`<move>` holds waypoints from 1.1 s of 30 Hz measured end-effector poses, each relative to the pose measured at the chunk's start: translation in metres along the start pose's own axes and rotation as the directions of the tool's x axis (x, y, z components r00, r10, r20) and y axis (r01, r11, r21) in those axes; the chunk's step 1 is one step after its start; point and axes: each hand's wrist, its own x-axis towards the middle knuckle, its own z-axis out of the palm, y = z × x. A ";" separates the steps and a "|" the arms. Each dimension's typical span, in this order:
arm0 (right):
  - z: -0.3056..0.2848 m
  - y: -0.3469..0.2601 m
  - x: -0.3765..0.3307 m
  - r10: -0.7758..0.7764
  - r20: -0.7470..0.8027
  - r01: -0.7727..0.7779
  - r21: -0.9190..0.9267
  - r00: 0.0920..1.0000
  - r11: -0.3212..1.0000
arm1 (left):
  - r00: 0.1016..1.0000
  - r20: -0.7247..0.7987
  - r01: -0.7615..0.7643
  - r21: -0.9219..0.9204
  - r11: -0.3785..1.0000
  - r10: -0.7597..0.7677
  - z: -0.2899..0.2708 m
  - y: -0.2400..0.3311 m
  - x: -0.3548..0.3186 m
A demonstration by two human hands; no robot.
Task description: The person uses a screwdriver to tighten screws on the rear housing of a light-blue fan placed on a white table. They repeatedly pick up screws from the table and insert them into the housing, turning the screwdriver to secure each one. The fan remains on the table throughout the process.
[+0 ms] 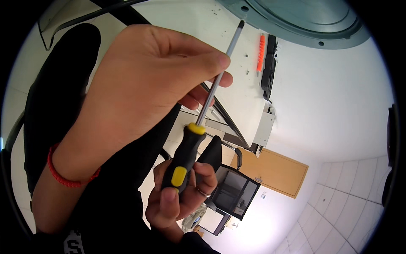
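A screwdriver (215, 86) with a grey metal shaft and a black-and-yellow handle is held up in front of me, its dark tip pointing up and away. My left hand (139, 80), with a red braided cord at the wrist, pinches the shaft between thumb and fingers below the tip. Wrapped round the lower end of the handle are the fingers of my right hand (182, 194), which wears a ring. Just beyond the tip lies the teal flange (277, 31) of a large round part with holes along its rim.
On the pale tabletop (230, 91) lie an orange ribbed rod (261, 53), a long black object (269, 70) and several tiny dark pieces. My dark-clothed leg (63, 72) is at the left. Farther off stand a black-framed chair (237, 190) and a wooden door (283, 171).
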 end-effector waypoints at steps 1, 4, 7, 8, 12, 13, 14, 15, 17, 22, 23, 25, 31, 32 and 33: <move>0.005 0.000 0.005 -0.023 -0.065 0.018 -0.067 0.998 0.998 | 1.000 0.009 -0.016 0.007 1.000 0.016 0.001 0.000 0.000; 0.010 -0.003 0.016 -0.033 -0.072 0.024 -0.120 0.997 0.992 | 0.998 0.020 -0.067 0.036 0.997 0.066 0.002 -0.001 0.001; 0.020 -0.009 0.024 -0.059 -0.130 0.039 -0.152 0.990 0.988 | 0.994 -0.007 -0.105 0.055 0.993 0.106 0.004 -0.004 0.002; 0.019 -0.009 0.025 -0.070 -0.124 0.050 -0.163 0.990 0.985 | 0.995 -0.013 -0.096 0.060 0.994 0.097 0.005 -0.003 0.002; 0.017 -0.007 0.030 -0.101 -0.123 0.078 -0.181 0.987 0.980 | 0.997 -0.027 -0.064 0.100 0.993 0.067 0.008 0.001 0.002; 0.018 -0.008 0.030 -0.108 -0.130 0.083 -0.181 0.986 0.980 | 0.998 -0.026 -0.059 0.114 0.992 0.062 0.009 0.001 0.002; 0.020 -0.010 0.031 -0.094 -0.134 0.071 -0.163 0.987 0.984 | 0.998 -0.020 -0.064 0.121 0.991 0.067 0.010 0.001 0.002; 0.022 -0.012 0.031 -0.079 -0.139 0.059 -0.146 0.987 0.988 | 0.997 -0.012 -0.069 0.128 0.989 0.071 0.010 0.002 0.002; 0.027 -0.014 0.034 -0.054 -0.150 0.037 -0.115 0.987 0.993 | 0.996 -0.035 -0.072 0.149 0.986 0.078 0.010 0.002 0.002; 0.029 -0.016 0.038 -0.048 -0.144 0.032 -0.111 0.988 0.993 | 0.992 -0.108 -0.042 0.147 0.988 0.058 0.018 0.001 -0.001; 0.029 -0.016 0.039 -0.048 -0.130 0.032 -0.121 0.990 0.992 | 0.991 -0.119 -0.039 0.146 0.989 0.056 0.018 0.000 0.000; 0.028 -0.016 0.041 -0.047 -0.100 0.033 -0.136 0.994 0.990 | 0.989 -0.122 -0.067 0.144 0.987 0.085 0.018 -0.001 0.000; 0.023 -0.018 0.045 -0.101 0.054 0.104 -0.057 0.993 0.993 | 0.975 0.082 0.217 -0.140 0.966 -0.207 0.007 0.034 0.001; 0.023 -0.025 0.044 -0.150 -0.013 0.149 -0.072 0.989 0.986 | 0.958 0.136 0.272 -0.158 0.949 -0.252 0.016 0.040 -0.003; 0.028 -0.024 0.046 -0.135 -0.001 0.134 -0.036 0.991 0.990 | 0.949 0.127 0.307 -0.169 0.937 -0.288 0.011 0.044 -0.005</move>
